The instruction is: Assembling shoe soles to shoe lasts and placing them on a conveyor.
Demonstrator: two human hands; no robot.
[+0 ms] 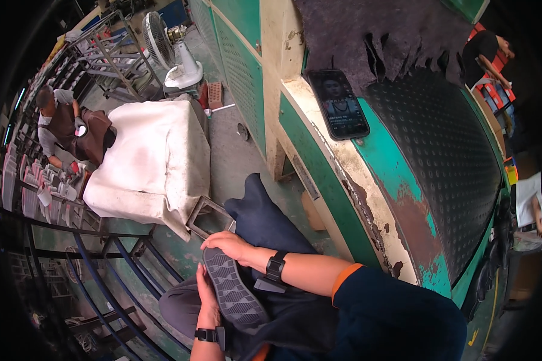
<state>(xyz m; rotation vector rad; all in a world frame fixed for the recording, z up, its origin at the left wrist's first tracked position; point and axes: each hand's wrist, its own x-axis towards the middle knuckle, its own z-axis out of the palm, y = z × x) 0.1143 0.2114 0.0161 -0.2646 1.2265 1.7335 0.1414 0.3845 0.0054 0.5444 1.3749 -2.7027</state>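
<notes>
A dark grey shoe sole (232, 289) lies over my lap, its patterned tread facing up. Whether it belongs to a whole shoe is hidden from this side. My right hand (227, 245) reaches across from the right and is closed over the sole's far end. Along the sole's left edge my left hand (206, 296) presses, fingers straight and close together, holding it from the side. Both wrists wear black bands with small boxes.
Blue metal rack bars (123, 283) curve at the lower left. A white cloth-covered block (147, 156) stands ahead, a seated person (63, 126) beyond it. To the right, a green machine (397, 186) carries a phone (338, 105). A fan (171, 54) stands farther off.
</notes>
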